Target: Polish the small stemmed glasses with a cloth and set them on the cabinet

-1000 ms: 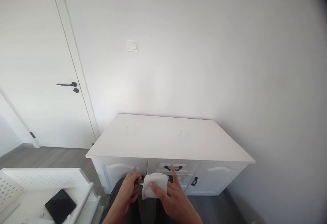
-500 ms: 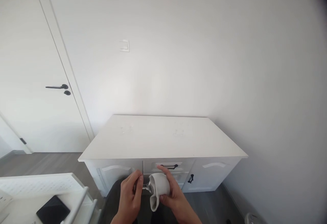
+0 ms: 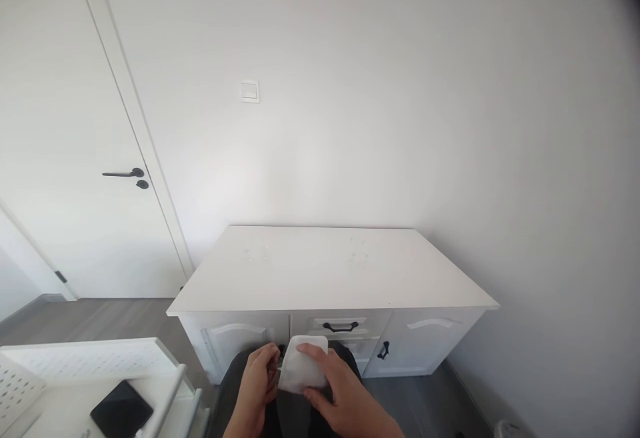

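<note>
My hands meet low in the view, in front of a white cabinet [image 3: 325, 271]. My right hand [image 3: 343, 395] is closed on a folded white cloth [image 3: 301, 366], with the thumb and fingers pressing it from the right. My left hand [image 3: 257, 385] is pinched shut at the cloth's left edge. It grips a small object [image 3: 281, 353] that the cloth mostly covers, and I cannot make out what it is. Both hands hover above my dark-clothed lap, apart from the cabinet's front.
The cabinet has a drawer with a black handle [image 3: 340, 326] and a door with a black knob [image 3: 383, 351]. A white perforated cart [image 3: 95, 358] at lower left carries a black flat device [image 3: 121, 409]. A white door with a dark lever [image 3: 123, 174] stands at left, and a wall switch [image 3: 249, 91] is above.
The cloth hung bunched round a shiny stem half a second ago; now it lies flat over the object under my right hand. My view has shifted slightly left.
</note>
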Tool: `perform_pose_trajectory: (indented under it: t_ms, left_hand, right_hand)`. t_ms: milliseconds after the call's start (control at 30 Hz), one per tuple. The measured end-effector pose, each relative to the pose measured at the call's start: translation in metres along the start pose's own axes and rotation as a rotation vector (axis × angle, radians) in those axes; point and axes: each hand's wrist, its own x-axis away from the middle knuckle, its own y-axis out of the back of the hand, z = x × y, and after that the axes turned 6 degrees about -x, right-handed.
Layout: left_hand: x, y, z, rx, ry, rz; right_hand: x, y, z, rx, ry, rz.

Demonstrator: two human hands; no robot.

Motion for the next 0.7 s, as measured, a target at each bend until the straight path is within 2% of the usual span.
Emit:
perform_pose_trajectory:
  t_ms: [133, 167, 233, 267, 333, 400, 467, 500, 567, 633, 700]
  left_hand:
    - [0.002, 0.007, -0.001, 0.110, -0.002, -0.082]
    - [0.004, 0.007, -0.002, 0.135, -0.009, -0.110]
    - [0.013, 0.005, -0.003, 0.186, -0.058, -0.177]
    - [0.018, 0.004, -0.004, 0.196, -0.119, -0.208]
    - [0.029, 0.003, -0.004, 0.141, -0.326, -0.271]
    - [0.036, 0.005, -0.002, 0.013, -0.598, -0.338]
    - [0.039, 0.007, 0.001, -0.100, -0.814, -0.400]
    - [0.039, 0.008, 0.003, -0.128, -0.881, -0.421]
    - [0.036, 0.007, 0.005, -0.168, -0.905, -0.401]
    - [0.031, 0.004, 0.006, -0.218, -0.833, -0.313]
    - [0.026, -0.002, 0.008, -0.247, -0.728, -0.224]
  right_hand:
    - [-0.010, -0.002, 0.001, 0.188, 0.223, 0.120]
    - [-0.012, -0.006, -0.001, 0.206, 0.251, 0.118]
    - [-0.014, -0.017, -0.006, 0.121, 0.231, 0.004]
    - [-0.014, -0.024, -0.008, -0.008, 0.187, -0.086]
    - [-0.014, -0.034, -0.010, -0.408, 0.092, -0.224]
    - [-0.013, -0.038, -0.008, -0.812, 0.015, -0.241]
    - [-0.014, -0.035, -0.005, -0.985, -0.028, -0.186]
    - [-0.014, -0.032, -0.005, -0.965, -0.050, -0.191]
    - [-0.014, -0.026, -0.007, -0.802, -0.080, -0.273]
    - [-0.012, -0.021, -0.014, -0.578, -0.083, -0.378]
    - [-0.009, -0.019, -0.022, -0.394, -0.074, -0.423]
